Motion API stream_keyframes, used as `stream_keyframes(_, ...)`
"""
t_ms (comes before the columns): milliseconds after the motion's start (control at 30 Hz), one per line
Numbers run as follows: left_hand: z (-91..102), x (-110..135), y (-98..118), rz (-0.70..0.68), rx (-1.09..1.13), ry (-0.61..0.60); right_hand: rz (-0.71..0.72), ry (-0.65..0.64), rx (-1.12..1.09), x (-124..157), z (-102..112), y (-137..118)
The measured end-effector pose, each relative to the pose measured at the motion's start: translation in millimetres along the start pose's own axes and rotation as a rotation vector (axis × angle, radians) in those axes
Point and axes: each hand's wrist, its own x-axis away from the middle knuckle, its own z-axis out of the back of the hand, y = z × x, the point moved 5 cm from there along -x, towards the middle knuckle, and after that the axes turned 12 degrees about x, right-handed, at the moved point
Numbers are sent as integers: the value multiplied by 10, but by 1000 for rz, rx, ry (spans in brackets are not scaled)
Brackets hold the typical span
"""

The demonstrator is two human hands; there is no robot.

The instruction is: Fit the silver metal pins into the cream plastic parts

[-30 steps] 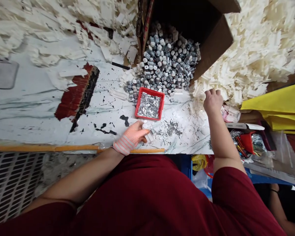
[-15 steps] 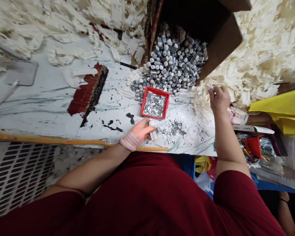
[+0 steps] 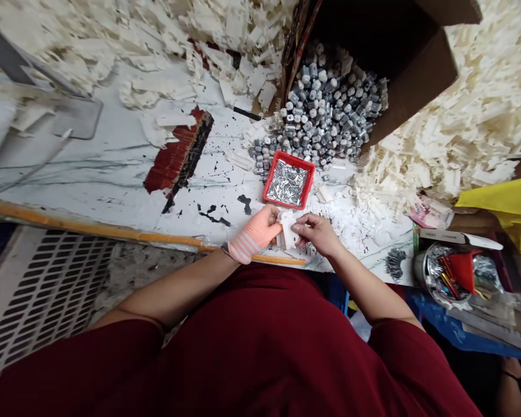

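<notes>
My left hand, in an orange striped glove, is closed on a white plastic part above the table's front edge. My bare right hand pinches the same part from the other side. Whether it is one piece or two laid together, I cannot tell. Just beyond the hands sits a red tray filled with small metal pins. More loose pins lie partly hidden under my right hand. Behind the tray, small grey motors with white ends spill out of a cardboard box.
Heaps of cream plastic pieces lie at the back and right. A torn red cardboard strip is on the marble-patterned table. At right stand a metal bowl of tools and a yellow sheet. A perforated white crate is below left.
My right hand has come from the cream heap at right to my left hand and now grips the white part there. The view has shifted, so the table appears further right.
</notes>
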Motion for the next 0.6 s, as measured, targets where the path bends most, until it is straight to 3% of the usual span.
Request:
stream_keyframes(200,47,-23,-69,-28,-1,-5,-5,24,-108,-7,-56,88)
stream_keyframes(433,84,-11,5,-126,-206,8,37,38,-62,18,-83,86)
stream_keyframes(600,34,32,-9,-85,-16,-96,19,84,-141,3,-137,123)
